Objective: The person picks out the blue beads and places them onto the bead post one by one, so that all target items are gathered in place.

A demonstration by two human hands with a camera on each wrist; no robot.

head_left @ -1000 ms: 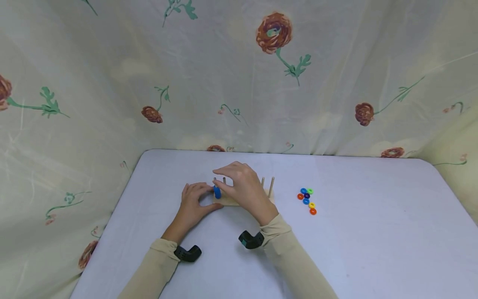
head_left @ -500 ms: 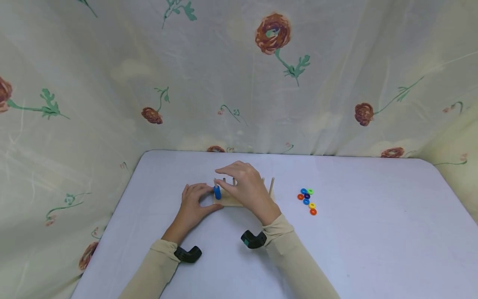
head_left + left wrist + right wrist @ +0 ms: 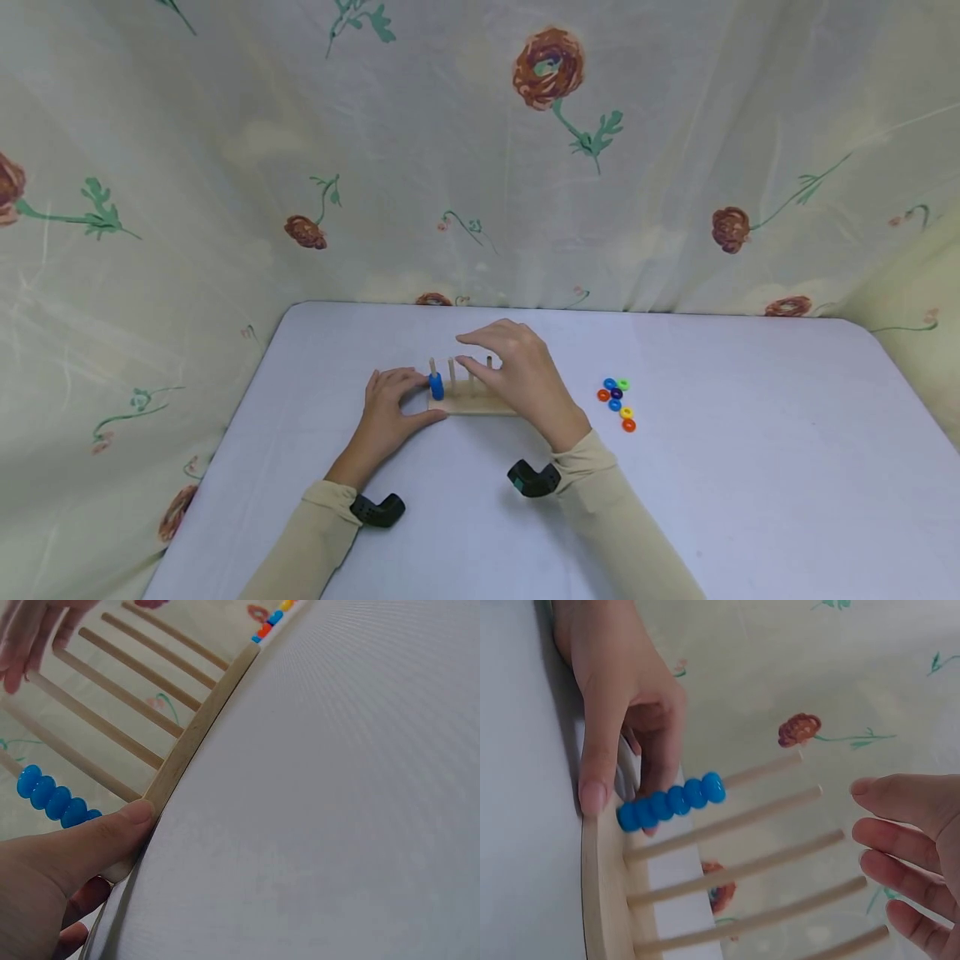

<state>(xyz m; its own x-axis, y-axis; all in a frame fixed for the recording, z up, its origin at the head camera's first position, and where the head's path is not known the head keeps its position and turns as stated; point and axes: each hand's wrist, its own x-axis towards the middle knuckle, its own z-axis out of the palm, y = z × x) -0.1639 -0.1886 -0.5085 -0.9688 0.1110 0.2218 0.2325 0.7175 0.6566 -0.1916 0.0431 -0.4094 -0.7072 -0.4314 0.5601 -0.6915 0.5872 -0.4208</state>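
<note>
A wooden peg stand (image 3: pixel 474 407) with a row of upright pegs sits on the white table. Its leftmost peg carries a stack of several blue rings (image 3: pixel 676 801), and the top of that peg sticks out above them. My left hand (image 3: pixel 386 408) grips the left end of the stand, thumb on the front edge and fingers round behind. My right hand (image 3: pixel 525 375) hovers over the peg tops at the middle and right, holding nothing. In the right wrist view its fingers (image 3: pixel 907 844) are loosely bent, just off the peg tips.
Several loose rings (image 3: pixel 615 405) in blue, orange, yellow, green and dark blue lie on the table (image 3: pixel 750 450) to the right of the stand. A flowered cloth (image 3: pixel 637 183) hangs behind the table's far edge and at the sides.
My right hand has moved right, away from the blue stack and along the pegs, uncovering the left pegs. My left hand and the stand have stayed in place.
</note>
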